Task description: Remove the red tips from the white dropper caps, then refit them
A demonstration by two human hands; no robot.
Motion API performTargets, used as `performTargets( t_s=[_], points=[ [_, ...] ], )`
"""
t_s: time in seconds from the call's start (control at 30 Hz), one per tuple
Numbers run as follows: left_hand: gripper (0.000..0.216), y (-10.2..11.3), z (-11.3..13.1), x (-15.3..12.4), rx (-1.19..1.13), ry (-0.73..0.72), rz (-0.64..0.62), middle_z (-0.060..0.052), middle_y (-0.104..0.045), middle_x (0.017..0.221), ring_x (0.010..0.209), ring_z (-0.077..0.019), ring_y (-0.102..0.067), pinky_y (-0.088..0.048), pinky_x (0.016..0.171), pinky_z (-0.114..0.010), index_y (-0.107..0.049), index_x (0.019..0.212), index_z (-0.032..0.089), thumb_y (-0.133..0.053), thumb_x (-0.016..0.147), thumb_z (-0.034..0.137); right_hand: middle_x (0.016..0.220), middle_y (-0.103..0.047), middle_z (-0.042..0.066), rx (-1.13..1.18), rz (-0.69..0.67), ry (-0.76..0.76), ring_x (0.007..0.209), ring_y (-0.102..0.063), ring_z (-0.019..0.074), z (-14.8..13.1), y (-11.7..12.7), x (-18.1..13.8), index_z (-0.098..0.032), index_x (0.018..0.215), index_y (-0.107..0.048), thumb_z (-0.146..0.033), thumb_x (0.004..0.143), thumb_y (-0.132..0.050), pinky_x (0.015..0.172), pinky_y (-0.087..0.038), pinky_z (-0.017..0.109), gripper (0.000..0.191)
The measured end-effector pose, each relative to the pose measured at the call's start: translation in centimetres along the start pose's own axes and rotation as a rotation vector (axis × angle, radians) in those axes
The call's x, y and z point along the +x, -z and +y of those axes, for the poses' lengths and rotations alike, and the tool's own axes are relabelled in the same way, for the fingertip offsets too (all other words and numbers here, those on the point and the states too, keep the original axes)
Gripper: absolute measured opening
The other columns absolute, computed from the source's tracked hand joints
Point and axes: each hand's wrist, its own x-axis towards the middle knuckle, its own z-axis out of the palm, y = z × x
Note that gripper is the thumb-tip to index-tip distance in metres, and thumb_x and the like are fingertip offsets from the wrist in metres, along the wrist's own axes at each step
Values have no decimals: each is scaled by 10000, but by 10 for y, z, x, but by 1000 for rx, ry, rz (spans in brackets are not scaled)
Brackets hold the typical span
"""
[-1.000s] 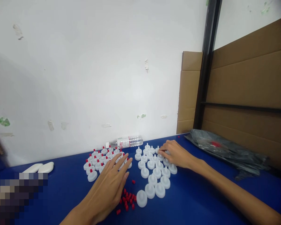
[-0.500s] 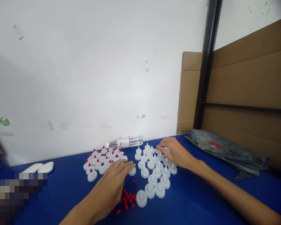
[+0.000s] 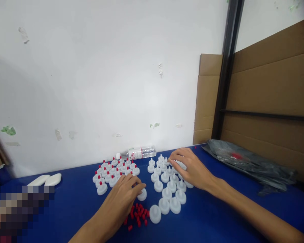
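Observation:
My left hand (image 3: 124, 194) is curled with its fingertips on a white nozzle cap (image 3: 142, 194); the grip is partly hidden behind the fingers. Small red tip covers (image 3: 139, 213) lie loosely piled beside that hand. My right hand (image 3: 188, 167) reaches over a group of white nozzle caps without red tips (image 3: 164, 177). Its thumb and index finger close at a nozzle near the back of the group, and the palm hides some caps behind it. To the left stand several nozzle caps with red tips (image 3: 107, 178), upright and close together.
A clear water bottle (image 3: 142, 153) lies along the wall. Grey plastic sheeting (image 3: 248, 165) covers the table's right side, before cardboard (image 3: 271, 81) and a black post (image 3: 224, 74). Two white rounded objects (image 3: 53, 179) lie at left, near a blurred-out area.
My left hand has drawn the white nozzle cap nearer to the red pile. A lone red tip cover is no longer visible apart from the pile. My right hand stays over the caps.

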Motion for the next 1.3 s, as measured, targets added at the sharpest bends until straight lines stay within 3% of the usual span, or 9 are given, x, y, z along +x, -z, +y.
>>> performTargets(
  t_s=[0.13,0.23,0.37,0.77,0.87,0.97,1.03,1.1,1.3],
  points=[
    [313,13,9,2,-31,-20,133,-53,-690,980,839,-216,-601,-470,741,-366,-651,1085,200,-472,961,-25,1199,-708,105,86,-24,100,1133,-640,269,-27,-1,-2,-231,1247,-647,-343,1048,-542,1068,-408,501,251],
    [243,22,23,4,-120,-66,298,-59,-679,1024,894,-192,-586,-447,785,-339,-621,1168,191,-501,1015,44,1321,-675,107,176,-115,207,1229,-618,257,-47,-5,-5,-250,1424,-515,-448,1009,-624,1203,-245,544,473],
    [147,25,39,7,-178,-71,382,-42,-668,985,864,-171,-578,-417,774,-322,-619,1122,187,-518,1045,113,1198,-733,58,214,-90,281,1095,-682,189,-64,-10,-9,-246,1290,-596,-415,1028,-607,1198,-272,455,312],
    [239,27,50,15,118,-7,187,-30,-620,822,704,-210,-524,-384,762,-406,-544,888,210,-380,1025,101,965,-774,-7,154,-50,314,861,-704,146,-62,-11,-9,-235,1098,-689,-445,1002,-645,1176,-288,424,235],
    [285,25,51,12,-93,43,143,-17,-596,799,693,-197,-520,-410,763,-390,-534,845,221,-337,1033,136,940,-781,-4,130,-38,368,835,-695,151,-62,-9,-7,-220,1083,-685,-443,1012,-630,1180,-280,439,240],
    [387,30,50,10,-472,326,117,22,-534,700,653,-169,-516,-426,655,-299,-455,737,228,-313,1091,299,1042,-785,18,47,11,435,922,-707,165,-46,-3,-3,-215,1135,-675,-360,1035,-611,1173,-284,448,187],
    [459,35,44,9,-640,539,104,35,-489,657,616,-157,-500,-411,584,-268,-414,698,230,-304,1097,430,1136,-770,28,-28,43,404,966,-715,173,-26,3,-1,-229,1155,-671,-301,1033,-617,1164,-288,464,151],
    [491,40,36,9,-617,595,130,32,-477,656,628,-164,-492,-405,598,-279,-407,688,230,-288,1087,490,1152,-765,15,-37,39,231,999,-720,188,-3,7,1,-261,1129,-676,-312,1022,-630,1176,-277,491,127],
    [280,26,20,5,-294,452,25,-32,-631,889,870,-240,-558,-449,834,-408,-589,857,221,-425,1048,345,1191,-733,64,-41,85,-65,1108,-674,253,29,3,1,-246,1056,-655,-318,1025,-594,1113,-360,495,99]
  ],
)
